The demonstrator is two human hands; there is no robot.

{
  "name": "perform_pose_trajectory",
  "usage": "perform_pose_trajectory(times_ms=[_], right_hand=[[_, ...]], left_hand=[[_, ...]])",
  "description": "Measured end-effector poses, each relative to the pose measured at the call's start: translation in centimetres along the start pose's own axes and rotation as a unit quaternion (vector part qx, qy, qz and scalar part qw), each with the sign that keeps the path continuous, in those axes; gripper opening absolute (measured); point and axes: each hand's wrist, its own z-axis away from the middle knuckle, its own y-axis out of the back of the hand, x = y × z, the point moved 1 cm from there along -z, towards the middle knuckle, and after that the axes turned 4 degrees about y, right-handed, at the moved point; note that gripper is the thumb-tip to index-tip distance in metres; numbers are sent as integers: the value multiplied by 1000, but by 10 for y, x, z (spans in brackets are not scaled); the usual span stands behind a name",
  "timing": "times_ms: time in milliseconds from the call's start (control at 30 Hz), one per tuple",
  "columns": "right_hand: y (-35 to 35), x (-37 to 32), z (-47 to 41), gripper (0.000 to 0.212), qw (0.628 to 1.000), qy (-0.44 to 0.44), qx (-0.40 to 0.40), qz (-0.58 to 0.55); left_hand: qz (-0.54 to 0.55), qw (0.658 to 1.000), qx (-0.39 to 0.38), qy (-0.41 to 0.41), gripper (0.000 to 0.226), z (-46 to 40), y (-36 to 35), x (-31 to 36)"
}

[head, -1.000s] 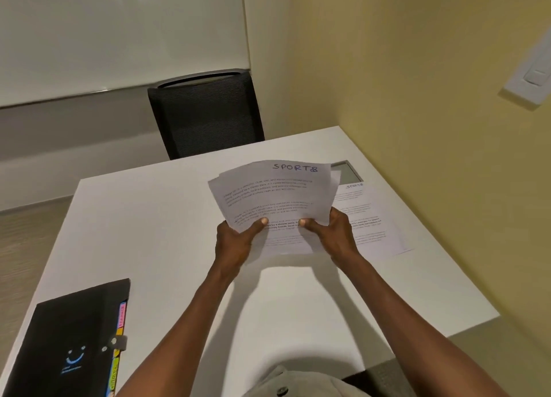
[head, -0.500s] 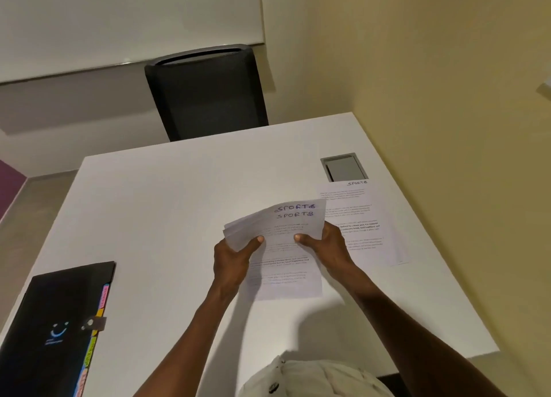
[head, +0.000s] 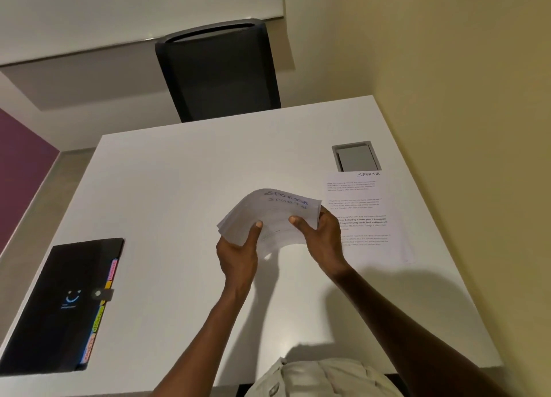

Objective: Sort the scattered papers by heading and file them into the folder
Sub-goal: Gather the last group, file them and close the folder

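Both hands pinch a bowed stack of papers [head: 269, 217] above the table [head: 179, 188]: left hand [head: 238, 252] at its near-left corner, right hand [head: 320, 237] at its right edge. The folder [head: 59, 304] lies shut, well left of the stack; a single sheet [head: 366, 215] lies just right.

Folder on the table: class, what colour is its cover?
Black, with a small blue smiley mark; the folder shows clearly in the head view.

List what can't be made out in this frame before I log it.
- Held stack, head view: lower sheets' headings covered by top pages; body text blurred.
- Flat sheet: left edge hidden behind right hand; print too small.
- Folder: tab labels too small; contents hidden, flap shut.
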Motion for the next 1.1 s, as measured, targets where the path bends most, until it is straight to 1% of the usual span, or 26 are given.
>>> perform_pose_trajectory(times_ms=[100, 167, 300, 400, 467, 533, 600, 667, 700, 733, 800, 833, 900, 933, 967, 1033, 1100], right_hand=[[5, 18, 3, 29, 999, -42, -18, 21], [7, 19, -1, 28, 998, -42, -24, 44], [13, 20, -8, 27, 998, -51, -22, 27], [13, 35, -3, 33, 993, -95, -41, 60], [13, 42, -2, 35, 990, -109, -46, 74], [14, 41, -9, 32, 991, -103, -56, 71], [20, 40, -18, 32, 989, -89, -60, 100], [38, 47, -27, 35, 985, -76, -28, 152], [52, 53, -31, 37, 977, -76, -4, 198], [69, 61, -35, 40, 962, -86, 18, 260], [103, 78, -41, 46, 912, -139, 58, 381], [119, 85, -42, 51, 885, -175, 82, 424], [147, 96, -42, 61, 836, -243, 130, 475], [158, 100, -41, 67, 820, -271, 147, 482], [168, 104, -39, 73, 810, -296, 155, 483], [182, 113, -34, 80, 801, -324, 136, 484], [188, 120, -29, 78, 800, -321, 114, 495]], left_hand=[[-33, 999, -9, 41, 44, -1, 3, -23], [-44, 998, -5, 44, 42, -6, 2, -26], [-50, 998, -23, 31, 31, -12, -3, -27], [-91, 994, -46, 36, 26, -13, -6, -35], [-101, 993, -49, 40, 27, -16, -7, -38], [-110, 992, -46, 36, 28, -23, -7, -33], [-126, 991, -45, 23, 28, -31, -6, -25], [-137, 990, -45, 12, 32, -40, -4, -18], [-139, 989, -47, 8, 34, -44, -3, -14], [-141, 989, -48, 6, 36, -48, -2, -11], [-142, 989, -50, 1, 38, -53, 0, -6], [-138, 989, -50, 2, 39, -55, 1, -4], [-123, 991, -51, 8, 39, -58, 1, -3], [-116, 992, -53, 13, 38, -59, 1, -3], [-111, 992, -55, 16, 37, -59, 0, -4], [-101, 993, -61, 27, 38, -59, -2, -5], [-99, 992, -68, 40, 40, -59, -5, -7]])
